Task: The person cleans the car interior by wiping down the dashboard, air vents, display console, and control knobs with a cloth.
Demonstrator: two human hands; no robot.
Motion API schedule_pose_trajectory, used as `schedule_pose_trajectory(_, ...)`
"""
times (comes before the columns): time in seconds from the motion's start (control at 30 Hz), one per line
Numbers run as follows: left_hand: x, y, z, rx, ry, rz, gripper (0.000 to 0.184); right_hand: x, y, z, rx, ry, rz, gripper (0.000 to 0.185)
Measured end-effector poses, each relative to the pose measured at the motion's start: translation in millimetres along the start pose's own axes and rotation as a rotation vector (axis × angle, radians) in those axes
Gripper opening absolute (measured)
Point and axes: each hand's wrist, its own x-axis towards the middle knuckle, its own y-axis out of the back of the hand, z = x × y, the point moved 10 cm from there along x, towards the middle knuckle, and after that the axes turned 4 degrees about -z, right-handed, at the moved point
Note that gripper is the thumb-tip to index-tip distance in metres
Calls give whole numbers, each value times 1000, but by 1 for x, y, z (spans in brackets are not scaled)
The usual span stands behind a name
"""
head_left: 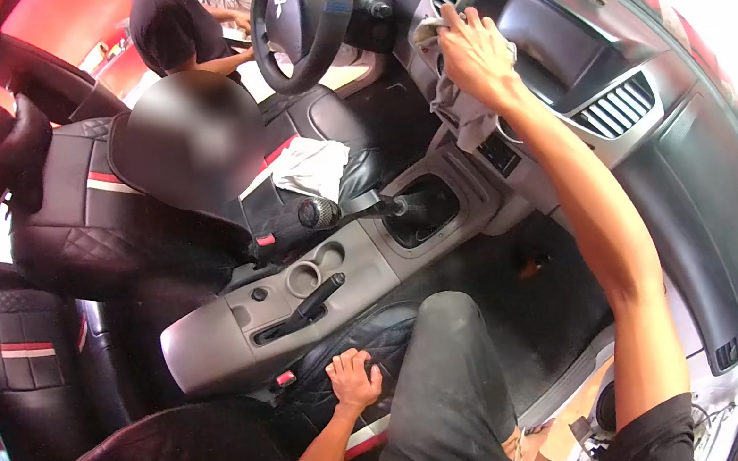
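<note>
My right hand (pixel 478 50) reaches to the upper centre of the dashboard, beside the screen, with a grey cloth (pixel 466 116) under its fingers and palm. Folds of that cloth hang over the centre panel and hide most of its controls. Low in the view, my left hand (pixel 354 381) rests on the black quilted seat (pixel 389 334) next to my knee, its fingers apart and holding nothing. A dark glossy screen (pixel 551 33) and a slatted air vent (pixel 618 105) lie just to the right of my right hand.
Between the seats runs a grey console (pixel 355 261) with a gear lever (pixel 320 212) and handbrake (pixel 309 304). A white cloth (pixel 311 165) lies on the far seat. Beyond the steering wheel (pixel 284 14), another person (pixel 167 27) in a dark shirt stands outside.
</note>
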Motion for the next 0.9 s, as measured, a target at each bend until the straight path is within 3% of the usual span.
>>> schedule_pose_trajectory(0.27,-1,-1,1,46,-2,3,33,-30,13,-2,-47,21,30,21)
schedule_pose_trajectory(0.5,1,0,1,57,-9,-4,33,3,-7,6,56,-31,-17,18)
schedule_pose_trajectory(0.9,-2,-7,-3,61,17,-34,36,-17,-4,6,-7,34,121,20)
